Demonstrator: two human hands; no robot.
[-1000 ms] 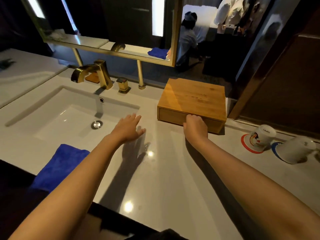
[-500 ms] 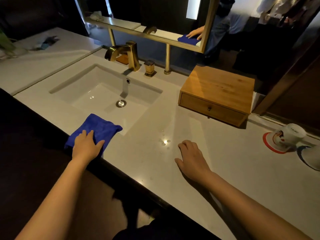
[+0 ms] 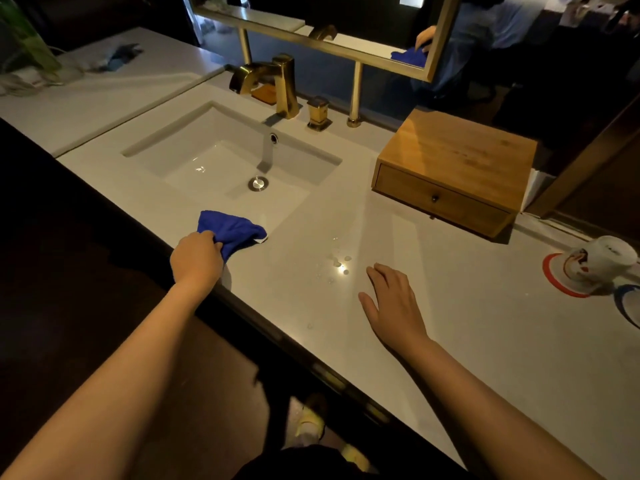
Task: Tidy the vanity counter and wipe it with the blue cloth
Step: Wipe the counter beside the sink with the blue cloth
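Since half a second ago our left hand (image 3: 196,258) has bunched the blue cloth (image 3: 232,231) at centre-left, right hand (image 3: 393,303) flat, empty; droplets (image 3: 337,265) remain unwiped.

Head camera looks steeply down, close over the vanity counter (image 3: 450,334).

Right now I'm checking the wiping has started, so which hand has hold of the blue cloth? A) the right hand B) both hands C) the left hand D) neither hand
C: the left hand grips the bunched blue cloth at the counter's front edge, while the right hand lies open on the counter.
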